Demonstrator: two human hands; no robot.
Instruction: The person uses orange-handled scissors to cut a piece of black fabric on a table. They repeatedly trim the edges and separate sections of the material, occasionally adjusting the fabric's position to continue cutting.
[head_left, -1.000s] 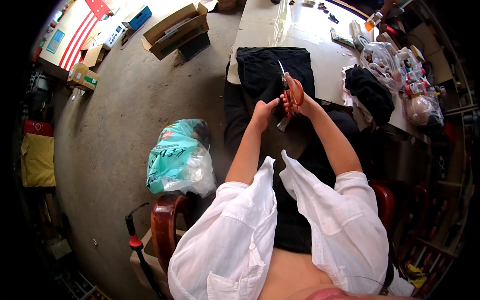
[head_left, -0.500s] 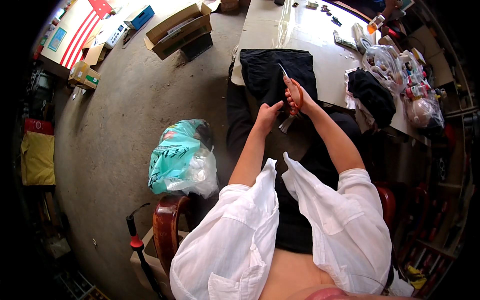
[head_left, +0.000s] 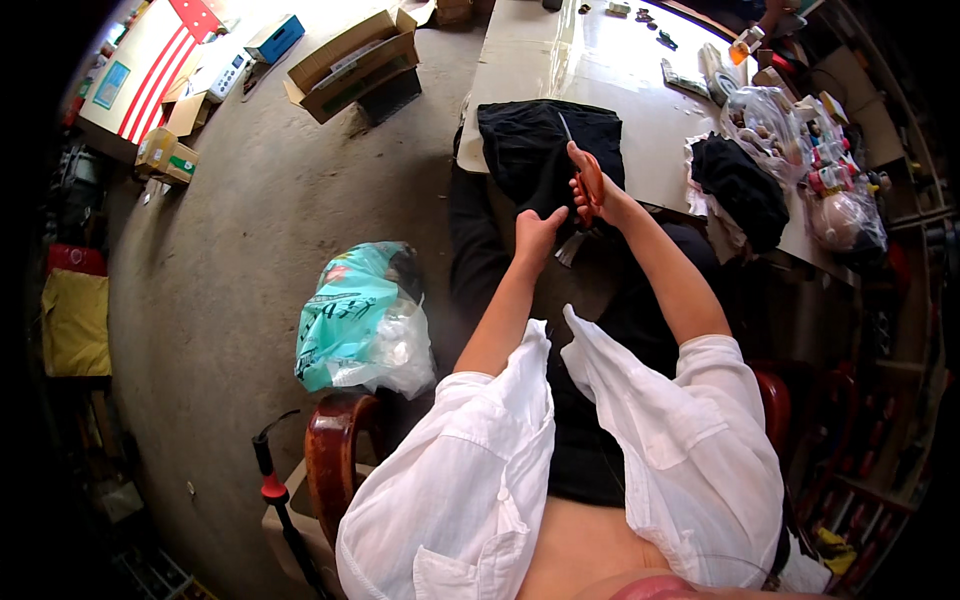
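Black cloth (head_left: 515, 145) is draped over the near left corner of the table and hangs over its edge. My left hand (head_left: 540, 232) pinches the cloth's lower edge, thumb toward the right. In my right hand (head_left: 612, 203) are scissors with orange handles (head_left: 591, 180), their blades pointing up and away over the cloth. The two hands are close together, a little apart. A pale strip with a label-like end (head_left: 571, 247) hangs just below them; what it is attached to is hidden.
A whitish table (head_left: 650, 110) stretches ahead. On its right side lie a bundled black cloth (head_left: 742, 190) and clear plastic bags (head_left: 765, 125). At my left are a teal plastic bag (head_left: 350, 310) and a wooden chair arm (head_left: 335, 450). Cardboard boxes (head_left: 355, 70) stand farther off.
The scissors have turned slightly in my right hand, and their handle loops look narrower. My left hand keeps its hold on the cloth. The whole view has shifted a little.
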